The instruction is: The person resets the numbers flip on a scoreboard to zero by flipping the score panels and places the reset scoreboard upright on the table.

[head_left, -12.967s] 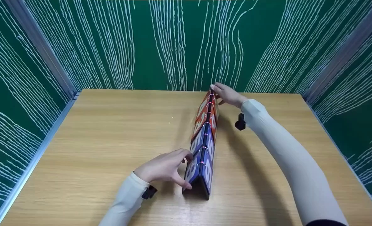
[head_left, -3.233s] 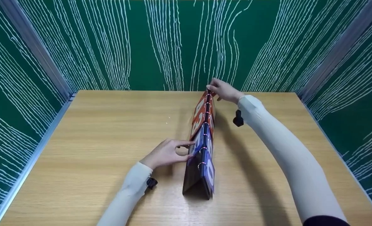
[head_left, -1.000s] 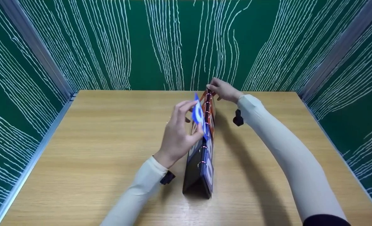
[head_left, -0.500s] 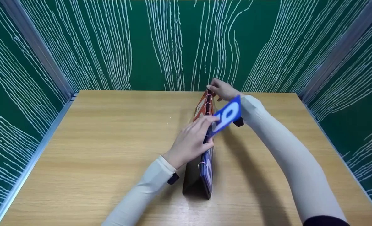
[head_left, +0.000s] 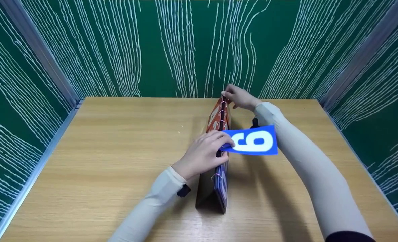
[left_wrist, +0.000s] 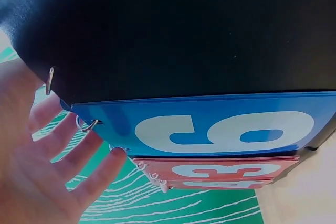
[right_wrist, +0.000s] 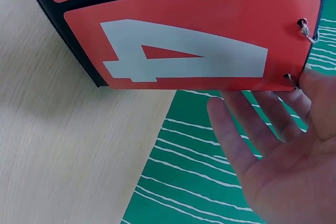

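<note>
A tent-shaped flip scoreboard (head_left: 208, 190) stands on the table, its number cards hung on rings along the ridge. My left hand (head_left: 202, 154) lies over the ridge near the middle, fingertips on the ring end of a blue number card (head_left: 252, 141) that sticks out to the right in the air. In the left wrist view the fingers are spread beside the rings; a blue card (left_wrist: 121, 124) hangs beyond the bare black panel (left_wrist: 184, 35). At the far end, my right hand (head_left: 242, 98) grips the ridge, near the red 4 card (right_wrist: 184, 40).
The wooden table (head_left: 118, 151) extends on both sides of the scoreboard. Green walls (head_left: 152, 50) with white wavy lines rise at the back and sides. The right sleeve (head_left: 303, 158) passes close to the raised card's free end.
Over the last second, my left hand has carried a blue card up from the left side and over the ridge to the right. The nearest left panel became bare earlier. The right hand has stayed put.
</note>
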A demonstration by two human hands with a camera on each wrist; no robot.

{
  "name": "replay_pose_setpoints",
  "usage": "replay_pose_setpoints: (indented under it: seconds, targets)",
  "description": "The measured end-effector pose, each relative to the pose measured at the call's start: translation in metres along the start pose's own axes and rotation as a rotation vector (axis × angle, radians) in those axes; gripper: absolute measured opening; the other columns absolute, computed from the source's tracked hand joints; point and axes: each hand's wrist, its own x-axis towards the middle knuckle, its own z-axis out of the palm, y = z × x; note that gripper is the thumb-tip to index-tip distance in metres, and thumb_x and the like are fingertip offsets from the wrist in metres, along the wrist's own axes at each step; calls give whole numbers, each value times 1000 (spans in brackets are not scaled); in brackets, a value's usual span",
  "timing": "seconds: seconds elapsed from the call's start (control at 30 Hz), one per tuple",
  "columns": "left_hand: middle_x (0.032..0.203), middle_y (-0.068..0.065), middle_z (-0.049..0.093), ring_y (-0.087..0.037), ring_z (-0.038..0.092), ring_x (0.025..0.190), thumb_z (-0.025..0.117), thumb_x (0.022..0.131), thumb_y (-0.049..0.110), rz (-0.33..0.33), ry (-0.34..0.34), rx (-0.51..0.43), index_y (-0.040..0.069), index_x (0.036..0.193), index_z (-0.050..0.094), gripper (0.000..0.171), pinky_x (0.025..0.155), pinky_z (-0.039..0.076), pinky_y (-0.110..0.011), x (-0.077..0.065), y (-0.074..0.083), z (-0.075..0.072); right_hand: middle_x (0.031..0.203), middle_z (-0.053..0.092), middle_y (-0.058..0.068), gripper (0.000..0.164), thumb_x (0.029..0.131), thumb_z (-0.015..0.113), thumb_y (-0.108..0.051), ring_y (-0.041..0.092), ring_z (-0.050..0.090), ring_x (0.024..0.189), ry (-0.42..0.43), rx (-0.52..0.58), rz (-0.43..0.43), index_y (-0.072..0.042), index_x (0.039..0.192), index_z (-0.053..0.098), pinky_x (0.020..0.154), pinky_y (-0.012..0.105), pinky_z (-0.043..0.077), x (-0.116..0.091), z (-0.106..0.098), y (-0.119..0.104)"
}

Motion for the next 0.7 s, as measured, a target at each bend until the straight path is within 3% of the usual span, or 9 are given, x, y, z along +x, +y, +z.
replay_pose_setpoints:
  seconds: [0.7]
  targets:
    - [132, 1, 64, -18, 56, 122, 66, 93, 23, -5, -24, -46, 21, 120, 66, 27, 108, 49, -38, 1, -2, 0, 127, 58, 12, 38, 107, 44, -44, 26, 55, 121, -32, 35, -62, -11, 125, 52, 104, 48, 48, 6, -5, 15]
